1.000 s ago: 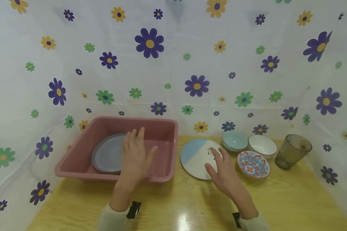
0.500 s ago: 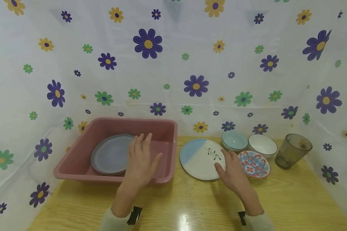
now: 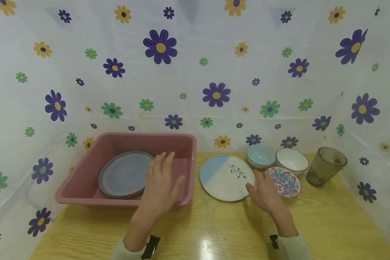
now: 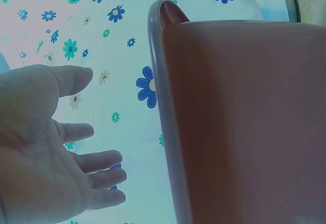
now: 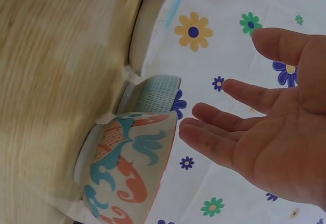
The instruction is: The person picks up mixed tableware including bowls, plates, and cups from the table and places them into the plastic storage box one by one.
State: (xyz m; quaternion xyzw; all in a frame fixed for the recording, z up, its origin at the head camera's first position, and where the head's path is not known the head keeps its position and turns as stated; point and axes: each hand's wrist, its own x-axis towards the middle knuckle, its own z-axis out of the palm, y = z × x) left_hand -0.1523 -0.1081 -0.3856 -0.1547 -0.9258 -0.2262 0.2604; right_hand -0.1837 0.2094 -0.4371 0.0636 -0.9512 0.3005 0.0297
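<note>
My left hand (image 3: 159, 186) hovers over the front right part of a pink basin (image 3: 84, 182), fingers spread and holding nothing. Inside the basin lies a grey-blue round plate (image 3: 123, 175). In the left wrist view, the fingers of that hand (image 4: 56, 147) point toward the basin wall (image 4: 244, 107). My right hand (image 3: 268, 195), also holding nothing, is between a blue-and-cream plate with a leafy sprig (image 3: 224, 180) and a red-and-blue patterned bowl (image 3: 286, 182), overlapping both. The right wrist view shows its loosely bent fingers near the rim of the patterned bowl (image 5: 127, 168).
Behind the patterned bowl stand a light blue bowl (image 3: 261, 156) and a white bowl (image 3: 291, 160). A tinted glass cup (image 3: 325, 168) is at the far right. Everything rests on a wooden table (image 3: 234, 231), enclosed by a flower-print sheet (image 3: 188, 76).
My right hand has moved right, from over the blue-and-cream plate to beside the patterned bowl. The left hand has shifted slightly right, uncovering more of the grey-blue plate. The dishes stay put.
</note>
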